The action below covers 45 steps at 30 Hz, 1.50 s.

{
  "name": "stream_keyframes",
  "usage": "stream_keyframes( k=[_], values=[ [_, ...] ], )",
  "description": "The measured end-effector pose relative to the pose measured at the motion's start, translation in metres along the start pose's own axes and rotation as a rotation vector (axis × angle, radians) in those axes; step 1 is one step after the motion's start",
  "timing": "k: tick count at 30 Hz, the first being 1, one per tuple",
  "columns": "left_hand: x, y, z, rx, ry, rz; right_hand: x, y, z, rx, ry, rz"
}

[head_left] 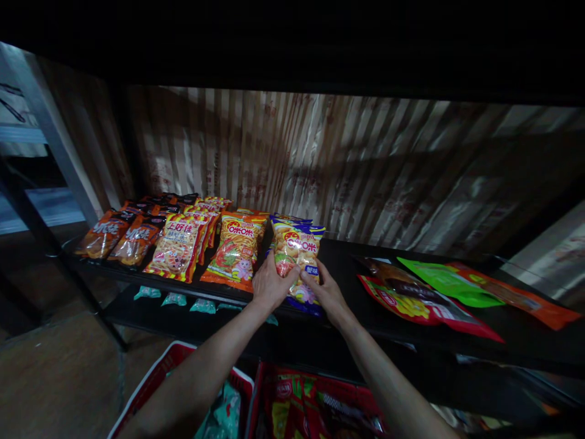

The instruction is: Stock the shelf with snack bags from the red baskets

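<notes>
A blue and yellow snack bag (298,245) leans upright in the middle of the black shelf, in front of similar bags. Round its left side are the fingers of my left hand (273,281), with the thumb across its front. My right hand (325,291) grips the right side, its fingertips on the bag's face and close to the left thumb. Directly to the left, an orange snack bag (237,247) stands in a row of its kind, apart from my hands. The bag's lower front is partly covered by my fingers.
Further left stand red and yellow bags (176,244) and brown-black bags (137,238). On the right lie a red bag (411,302), a green bag (452,280) and an orange packet (525,296). Teal packets (203,306) sit on the shelf below. Red baskets (176,349) with packets stand beneath.
</notes>
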<state>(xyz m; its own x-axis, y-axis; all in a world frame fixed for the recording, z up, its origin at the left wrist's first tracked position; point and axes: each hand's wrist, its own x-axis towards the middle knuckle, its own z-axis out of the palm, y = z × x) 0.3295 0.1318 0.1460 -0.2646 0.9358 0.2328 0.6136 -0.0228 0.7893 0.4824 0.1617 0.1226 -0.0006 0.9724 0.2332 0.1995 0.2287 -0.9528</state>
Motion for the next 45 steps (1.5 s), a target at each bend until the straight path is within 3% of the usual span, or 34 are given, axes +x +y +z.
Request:
stream_keyframes(
  k=[6,13,21,34,41,45],
  values=[
    [-0.002,-0.005,0.007,-0.067,0.065,0.001,-0.002,-0.016,0.002,0.166,-0.104,0.139],
    [0.008,-0.007,0.006,-0.081,0.056,-0.003,0.003,-0.015,0.011,0.273,-0.094,0.130],
    [0.012,-0.009,0.007,-0.116,-0.004,-0.012,0.010,0.002,0.011,0.132,-0.018,0.098],
    [0.014,-0.002,0.003,-0.086,-0.069,-0.008,0.011,0.008,0.010,0.014,0.065,0.053],
    [0.007,-0.010,0.008,-0.054,0.018,0.203,0.007,0.006,0.014,-0.027,0.065,0.042],
    [0.008,-0.011,0.009,-0.009,0.012,0.217,0.007,0.009,0.015,-0.063,0.068,0.061]
  ],
)
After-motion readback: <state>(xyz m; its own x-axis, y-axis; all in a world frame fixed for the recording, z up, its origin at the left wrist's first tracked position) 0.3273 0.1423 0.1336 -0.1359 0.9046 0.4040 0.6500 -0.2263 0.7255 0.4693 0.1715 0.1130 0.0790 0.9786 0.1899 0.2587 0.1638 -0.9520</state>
